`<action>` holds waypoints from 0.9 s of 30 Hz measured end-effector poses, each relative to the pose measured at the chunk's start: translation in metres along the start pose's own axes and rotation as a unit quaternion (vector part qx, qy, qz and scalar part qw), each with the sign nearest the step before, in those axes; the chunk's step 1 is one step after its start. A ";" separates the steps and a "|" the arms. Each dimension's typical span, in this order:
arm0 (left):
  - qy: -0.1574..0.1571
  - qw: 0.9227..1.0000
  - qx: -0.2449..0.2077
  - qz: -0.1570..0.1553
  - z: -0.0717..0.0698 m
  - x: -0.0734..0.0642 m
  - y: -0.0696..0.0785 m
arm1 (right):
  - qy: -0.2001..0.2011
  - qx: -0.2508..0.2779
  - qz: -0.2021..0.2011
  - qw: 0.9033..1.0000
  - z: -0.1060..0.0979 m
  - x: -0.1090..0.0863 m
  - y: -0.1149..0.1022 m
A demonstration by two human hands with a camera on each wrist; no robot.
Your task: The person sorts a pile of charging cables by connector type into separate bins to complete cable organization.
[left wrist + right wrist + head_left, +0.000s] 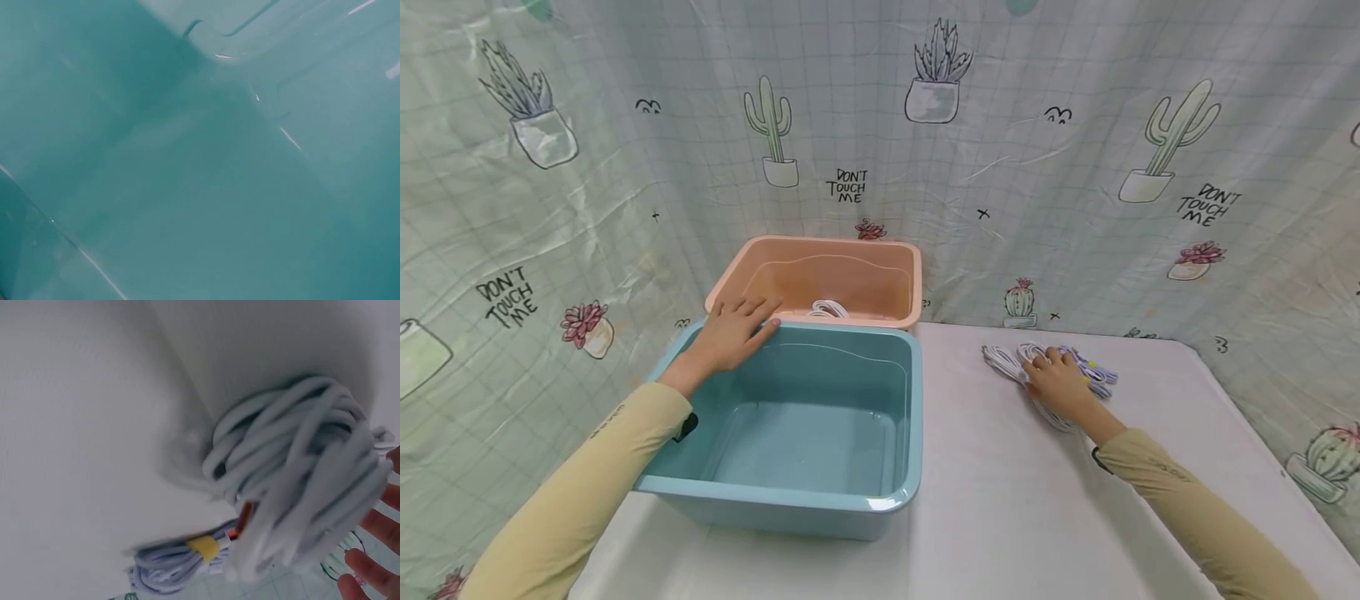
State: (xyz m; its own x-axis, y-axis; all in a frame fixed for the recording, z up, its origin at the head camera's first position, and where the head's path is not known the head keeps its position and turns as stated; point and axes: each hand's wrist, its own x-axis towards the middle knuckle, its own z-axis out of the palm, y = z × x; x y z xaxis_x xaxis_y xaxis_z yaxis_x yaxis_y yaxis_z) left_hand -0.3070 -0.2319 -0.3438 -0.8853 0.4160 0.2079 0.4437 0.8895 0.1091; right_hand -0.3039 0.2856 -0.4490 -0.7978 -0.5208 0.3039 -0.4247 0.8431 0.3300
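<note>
My left hand (730, 332) rests with extended fingers on the back left rim of a blue-green plastic tub (820, 500). Only the tub's smooth inner walls and floor (219, 187) fill the left wrist view. To the right on the white table, my right hand (1060, 387) grips a coiled bundle of white cable (294, 469); part of that bundle sticks out below the palm. Several fingertips (375, 522) show beside the coil, while the thumb is hidden. Another white cable bundle (1000, 362) lies left of the hand, and bluish-purple cable bundles (1097, 375) with yellow ties lie right of it.
Behind the blue-green tub stands an orange tub (910, 283) with a white cable coil (829, 308) inside. A curtain (880, 142) printed with cacti hangs along the back and sides of the white table (985, 500).
</note>
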 end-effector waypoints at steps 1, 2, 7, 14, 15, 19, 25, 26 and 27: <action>0.000 1.000 -0.001 0.000 0.000 0.000 0.000 | -0.010 0.004 0.003 1.000 0.001 0.000 -0.001; 0.000 1.000 -0.001 0.001 0.000 0.000 0.000 | -0.018 0.007 0.006 1.000 0.003 0.000 -0.002; 0.005 1.000 -0.002 0.004 0.000 0.000 0.000 | -0.015 0.026 0.011 0.999 0.008 0.001 -0.006; 0.008 1.000 -0.002 0.006 0.000 -0.001 0.000 | -0.029 0.030 0.038 0.998 0.014 0.004 -0.012; 0.007 1.000 -0.002 0.006 0.000 -0.001 0.000 | -0.036 0.032 0.044 0.998 0.015 0.004 -0.013; 0.005 1.000 -0.001 0.003 0.002 -0.001 0.000 | -0.041 0.034 0.054 0.997 0.021 0.003 -0.013; 0.005 1.000 0.004 -0.003 0.002 0.000 0.000 | -0.027 0.035 0.061 0.997 0.026 0.004 -0.013; 0.004 1.000 0.004 -0.004 0.002 0.000 0.000 | -0.025 0.038 0.062 0.997 0.026 0.004 -0.013; 0.003 1.000 0.005 -0.004 0.002 0.000 0.000 | -0.022 0.043 0.064 0.997 0.026 0.005 -0.014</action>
State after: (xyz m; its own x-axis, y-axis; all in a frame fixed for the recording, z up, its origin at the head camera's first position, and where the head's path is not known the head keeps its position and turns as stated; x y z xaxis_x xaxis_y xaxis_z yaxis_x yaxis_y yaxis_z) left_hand -0.3076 -0.2316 -0.3454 -0.8876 0.4080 0.2139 0.4355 0.8945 0.1010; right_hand -0.3129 0.2752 -0.4754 -0.8650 -0.4037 0.2979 -0.3519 0.9114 0.2133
